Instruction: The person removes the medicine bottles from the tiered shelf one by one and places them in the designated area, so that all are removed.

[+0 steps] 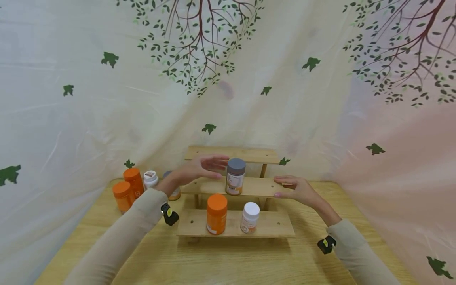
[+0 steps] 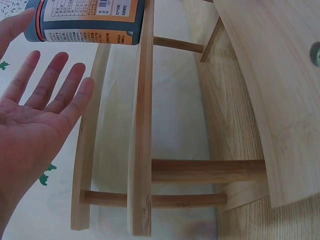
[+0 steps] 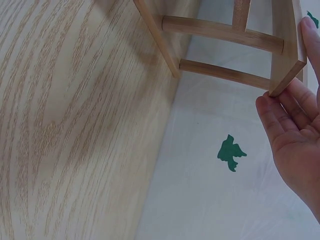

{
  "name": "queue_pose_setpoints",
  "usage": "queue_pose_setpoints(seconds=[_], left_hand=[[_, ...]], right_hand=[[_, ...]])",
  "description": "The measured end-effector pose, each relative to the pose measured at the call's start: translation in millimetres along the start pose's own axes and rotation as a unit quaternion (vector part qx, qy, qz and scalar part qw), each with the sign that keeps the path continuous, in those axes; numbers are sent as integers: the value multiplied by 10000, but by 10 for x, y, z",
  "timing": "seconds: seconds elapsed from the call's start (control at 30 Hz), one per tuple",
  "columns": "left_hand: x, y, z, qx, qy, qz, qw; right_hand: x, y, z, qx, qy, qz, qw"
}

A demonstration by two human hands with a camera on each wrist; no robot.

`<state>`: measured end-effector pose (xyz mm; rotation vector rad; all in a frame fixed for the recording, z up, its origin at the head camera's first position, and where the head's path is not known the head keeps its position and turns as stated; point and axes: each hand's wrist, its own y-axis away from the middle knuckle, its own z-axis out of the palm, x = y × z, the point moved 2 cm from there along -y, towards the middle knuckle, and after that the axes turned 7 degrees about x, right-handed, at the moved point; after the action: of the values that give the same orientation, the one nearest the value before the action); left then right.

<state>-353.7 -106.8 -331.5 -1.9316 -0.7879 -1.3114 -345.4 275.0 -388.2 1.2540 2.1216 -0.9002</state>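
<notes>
The grey-lidded jar (image 1: 235,180) stood just beside the left hand (image 1: 197,169), fingers extended and empty; the right hand (image 1: 300,191) pinched the wooden stand (image 1: 259,186). To me, the jar looked light, rigid, best gripped mid-body.

No words are clear enough to read. The gray-topped jar (image 1: 235,183), near the middle shelf's (image 1: 206,187) front edge, has a barcode (image 2: 104,4) and tiny print.

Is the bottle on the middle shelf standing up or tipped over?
Standing up: the bottle rests on the shelf, gray lid on top.
</notes>
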Motion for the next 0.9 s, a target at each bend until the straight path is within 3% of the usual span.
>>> queue_pose_setpoints(seconds=[0.23,0.6,0.9], left_hand=[[-22,-102,86,-192,-89,-126,9997],[-49,-220,120,-415,75,14,9991],[-46,-231,137,-425,141,-256,9987]], right_hand=[[20,8,12,29,27,-1,10000],[37,-13,9,34,-48,-57,10000],[49,-25,10,2,-125,-43,9999]])
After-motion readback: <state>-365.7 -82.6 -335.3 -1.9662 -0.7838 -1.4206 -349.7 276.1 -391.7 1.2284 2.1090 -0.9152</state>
